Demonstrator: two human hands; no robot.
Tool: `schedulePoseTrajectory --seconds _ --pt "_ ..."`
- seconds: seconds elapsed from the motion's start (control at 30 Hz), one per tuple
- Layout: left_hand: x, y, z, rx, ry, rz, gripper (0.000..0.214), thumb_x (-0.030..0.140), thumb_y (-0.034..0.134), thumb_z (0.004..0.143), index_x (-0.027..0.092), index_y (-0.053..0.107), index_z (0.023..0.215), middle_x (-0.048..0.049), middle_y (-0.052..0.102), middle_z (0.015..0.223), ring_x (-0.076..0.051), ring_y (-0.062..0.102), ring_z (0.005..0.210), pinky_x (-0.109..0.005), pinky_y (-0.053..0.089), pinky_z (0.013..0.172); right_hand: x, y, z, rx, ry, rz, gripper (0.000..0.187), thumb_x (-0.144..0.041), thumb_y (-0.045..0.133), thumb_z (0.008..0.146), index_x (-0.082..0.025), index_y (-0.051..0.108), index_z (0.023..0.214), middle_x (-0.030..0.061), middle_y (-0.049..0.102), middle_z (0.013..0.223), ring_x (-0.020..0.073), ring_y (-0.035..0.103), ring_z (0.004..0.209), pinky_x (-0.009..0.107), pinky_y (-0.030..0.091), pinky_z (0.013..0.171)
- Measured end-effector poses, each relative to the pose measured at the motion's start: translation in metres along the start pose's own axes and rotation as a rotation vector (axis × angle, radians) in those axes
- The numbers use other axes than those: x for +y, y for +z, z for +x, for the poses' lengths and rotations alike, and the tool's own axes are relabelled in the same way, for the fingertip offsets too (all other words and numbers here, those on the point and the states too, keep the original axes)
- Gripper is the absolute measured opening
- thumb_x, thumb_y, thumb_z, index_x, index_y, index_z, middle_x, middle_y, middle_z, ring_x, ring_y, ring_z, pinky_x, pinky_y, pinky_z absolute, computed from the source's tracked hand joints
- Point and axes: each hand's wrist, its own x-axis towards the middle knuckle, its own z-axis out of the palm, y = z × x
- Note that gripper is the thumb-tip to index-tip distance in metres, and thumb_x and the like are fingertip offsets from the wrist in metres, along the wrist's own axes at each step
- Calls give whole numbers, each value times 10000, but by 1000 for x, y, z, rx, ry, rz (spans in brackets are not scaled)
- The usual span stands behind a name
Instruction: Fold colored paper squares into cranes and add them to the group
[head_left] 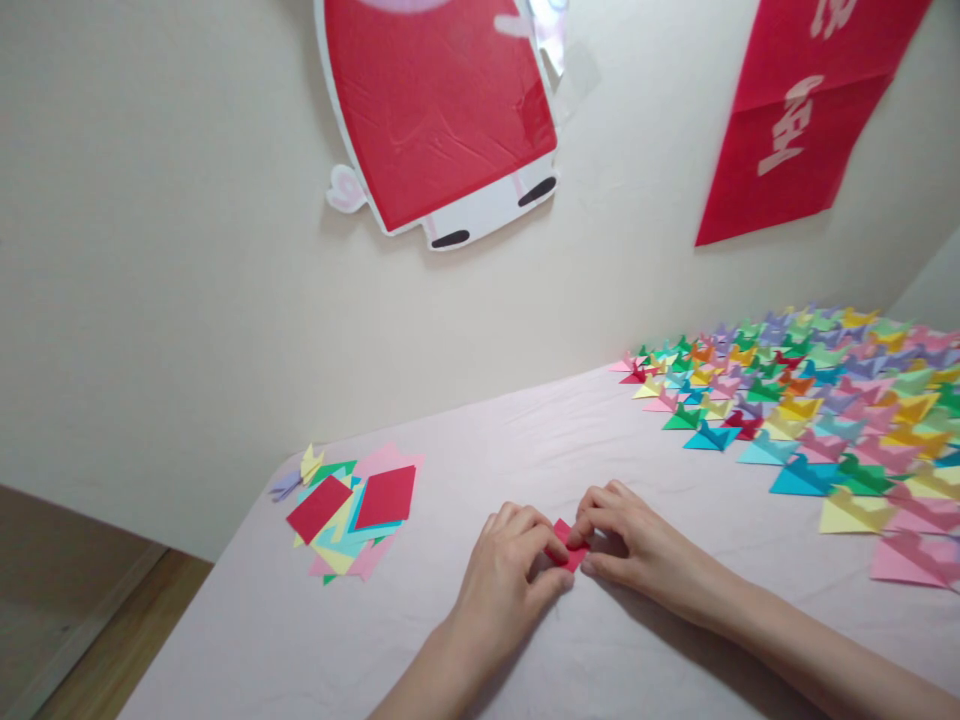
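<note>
A small folded red paper (570, 545) lies on the pale pink table (525, 450), near its front middle. My left hand (510, 565) curls over the paper's left side, fingertips pinching it. My right hand (626, 535) presses on the right side, fingers bent and pinched on the fold. Most of the paper is hidden under my fingers.
A loose stack of coloured paper squares (352, 510), red ones on top, lies to the left. Several folded coloured paper figures (810, 410) cover the table's right back part. The table's left corner and a wooden floor (112, 650) lie at the left. Red posters hang on the wall.
</note>
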Motion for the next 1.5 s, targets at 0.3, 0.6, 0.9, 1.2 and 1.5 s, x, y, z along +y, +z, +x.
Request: schedulePoseTrajectory --seconds 0.3,0.6,0.9,1.2,1.5 --pt "1 0 1 29 7 -3 135 103 703 821 231 666 803 20 661 908 -184 547 914 -331 413 837 6 2 -1 17 -30 -5 115 -133 661 800 -241 699 816 27 633 878 225 509 920 353 403 828" --pt "0 12 1 125 -71 83 179 53 615 796 201 542 726 -6 572 861 -195 511 885 -339 410 788 3 4 2 46 -11 -13 138 -154 624 832 -219 674 721 27 629 811 212 515 856 356 410 798" --pt "1 13 10 42 -97 254 184 98 593 826 199 499 705 -13 547 849 -205 486 871 -346 404 762 -1 10 3 118 6 -104 167 -186 613 866 -202 615 699 38 610 828 211 529 854 345 420 781" --pt "2 21 11 36 -82 471 150 93 526 851 207 518 755 -35 542 857 -225 476 865 -368 406 738 1 11 4 127 -25 -127 161 -158 562 854 -205 576 701 44 602 822 212 530 837 358 425 769" --pt "3 25 10 14 -114 552 96 137 520 886 198 550 818 -49 541 900 -245 469 887 -402 412 763 -1 11 5 108 -13 -170 132 -134 554 837 -200 550 723 58 600 844 225 517 845 370 413 772"
